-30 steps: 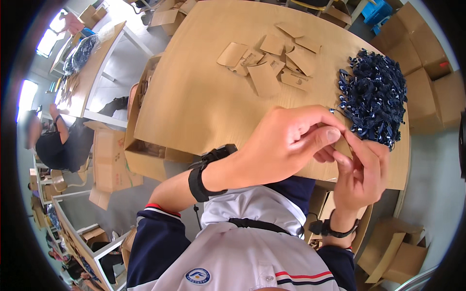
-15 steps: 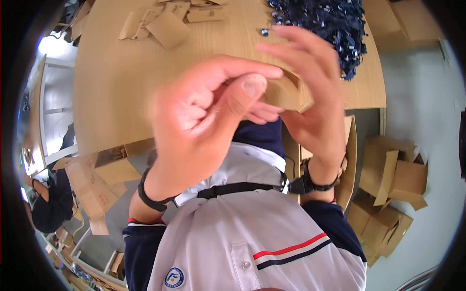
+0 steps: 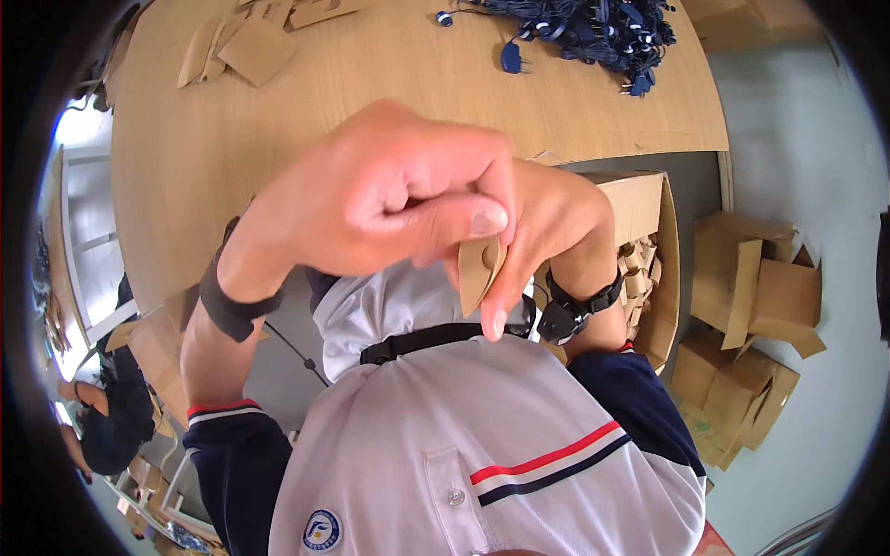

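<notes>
Above the near edge of the table, a small folded brown cardboard carton [image 3: 479,271] is between my two hands, its end toward my body. My left hand [image 3: 399,190] is closed, with thumb and forefinger pinching the carton's upper end. Against its right side, my right hand [image 3: 556,218] is bent downward, with its fingers around the carton. Some of the right fingers are hidden behind the left hand and the carton.
Flat cardboard pieces [image 3: 255,46] lie at the table's far left. A heap of dark cables with plugs [image 3: 593,37] covers the far right. Below the right table edge stands an open cardboard box [image 3: 666,278] holding small folded cartons. More boxes [image 3: 756,287] are on the floor; a person [image 3: 111,408] is at left.
Both hands have come nearer to my body and closer together. My right hand has turned from upright with raised fingers to pointing down, and the carton has tilted downward.
</notes>
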Available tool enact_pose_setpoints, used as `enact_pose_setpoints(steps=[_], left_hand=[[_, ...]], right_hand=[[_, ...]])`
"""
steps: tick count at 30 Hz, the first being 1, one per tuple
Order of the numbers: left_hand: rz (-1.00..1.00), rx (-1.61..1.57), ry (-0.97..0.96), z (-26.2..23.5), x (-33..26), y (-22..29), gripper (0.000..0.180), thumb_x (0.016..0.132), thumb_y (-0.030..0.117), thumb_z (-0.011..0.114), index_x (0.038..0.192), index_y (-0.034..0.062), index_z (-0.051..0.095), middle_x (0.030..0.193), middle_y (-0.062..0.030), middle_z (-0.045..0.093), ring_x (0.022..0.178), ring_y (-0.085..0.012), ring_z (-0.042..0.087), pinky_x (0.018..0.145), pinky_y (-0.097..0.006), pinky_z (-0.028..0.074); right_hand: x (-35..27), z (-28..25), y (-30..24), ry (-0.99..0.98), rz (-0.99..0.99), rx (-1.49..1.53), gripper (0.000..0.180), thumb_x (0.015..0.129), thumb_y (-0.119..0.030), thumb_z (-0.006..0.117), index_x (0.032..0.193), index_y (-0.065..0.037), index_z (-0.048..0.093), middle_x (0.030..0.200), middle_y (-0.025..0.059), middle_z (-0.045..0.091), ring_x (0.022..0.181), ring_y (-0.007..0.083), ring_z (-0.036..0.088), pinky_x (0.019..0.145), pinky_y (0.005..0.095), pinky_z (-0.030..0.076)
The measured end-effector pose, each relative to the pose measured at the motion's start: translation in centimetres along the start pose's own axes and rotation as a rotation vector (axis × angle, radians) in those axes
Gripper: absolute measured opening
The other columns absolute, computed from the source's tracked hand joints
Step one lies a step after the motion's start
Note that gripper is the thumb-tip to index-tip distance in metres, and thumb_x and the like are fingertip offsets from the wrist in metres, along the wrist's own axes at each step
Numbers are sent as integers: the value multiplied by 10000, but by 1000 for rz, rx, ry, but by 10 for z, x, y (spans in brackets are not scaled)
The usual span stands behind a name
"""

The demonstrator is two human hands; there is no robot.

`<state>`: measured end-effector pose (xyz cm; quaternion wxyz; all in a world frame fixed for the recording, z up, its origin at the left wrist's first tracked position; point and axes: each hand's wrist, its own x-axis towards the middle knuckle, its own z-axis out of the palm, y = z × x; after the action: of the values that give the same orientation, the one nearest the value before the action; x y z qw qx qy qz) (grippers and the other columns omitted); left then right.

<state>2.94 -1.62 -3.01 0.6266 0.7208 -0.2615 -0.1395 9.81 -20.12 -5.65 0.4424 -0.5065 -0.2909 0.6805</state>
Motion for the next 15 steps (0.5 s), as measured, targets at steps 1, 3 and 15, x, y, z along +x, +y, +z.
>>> enact_pose_setpoints(steps=[1, 3, 15], left_hand=[[5, 6, -8, 0, -1, 1, 142, 939, 99, 555, 889, 16, 659, 629, -33, 621, 483, -76, 570, 461, -212, 423], [-47, 19, -34, 4, -7, 6, 172, 920, 196, 633, 941, 27, 657, 730, -61, 655, 604, -124, 634, 538, -255, 467], [694, 747, 615, 49, 5, -16, 862, 761, 238, 813, 1411, 89, 267, 1091, -230, 650, 1009, -430, 641, 965, -625, 451]], right_hand=[[-2, 1, 1, 8, -7, -3, 755, 373, -130, 1005, 1015, 30, 641, 882, 72, 694, 845, 133, 640, 758, 271, 519], [-6, 4, 9, 12, -144, 34, 641, 440, -192, 991, 933, 47, 659, 886, 103, 693, 861, 148, 635, 775, 281, 504], [-24, 38, 7, 540, -754, 228, 680, 646, -371, 897, 1107, 1, 564, 935, 64, 625, 859, 132, 613, 745, 286, 508]])
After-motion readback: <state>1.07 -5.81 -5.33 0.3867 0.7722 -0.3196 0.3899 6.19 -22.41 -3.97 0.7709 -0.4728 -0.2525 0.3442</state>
